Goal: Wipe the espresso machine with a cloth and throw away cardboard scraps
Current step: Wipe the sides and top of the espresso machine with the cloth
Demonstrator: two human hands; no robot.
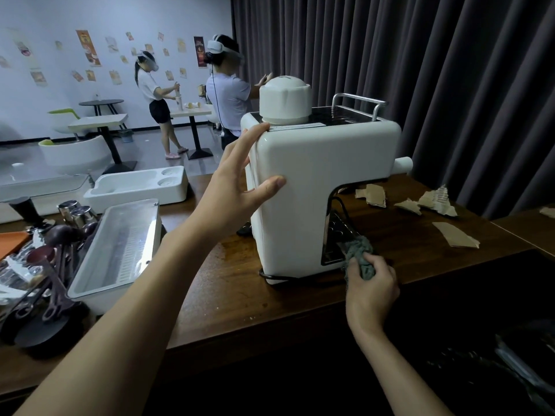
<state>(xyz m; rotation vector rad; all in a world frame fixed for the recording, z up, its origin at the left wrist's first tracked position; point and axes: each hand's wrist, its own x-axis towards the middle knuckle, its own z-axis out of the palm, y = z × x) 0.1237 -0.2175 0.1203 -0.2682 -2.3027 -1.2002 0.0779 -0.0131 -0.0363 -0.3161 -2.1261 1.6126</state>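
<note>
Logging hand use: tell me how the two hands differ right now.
The left hand lies open, fingers spread, high on the machine; the right hand curls round the cloth, low at the machine's base. The left holds nothing. Both are at the machine.

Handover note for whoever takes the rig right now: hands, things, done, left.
The left hand lies flat on the espresso machine, at its upper corner, bracing it.
The right hand grips the cloth at the machine's lower front.
Several cardboard scraps lie on the table right of the machine.
Wiping underway; extent done unclear.
Left: finish wiping, bin the scraps.
</note>
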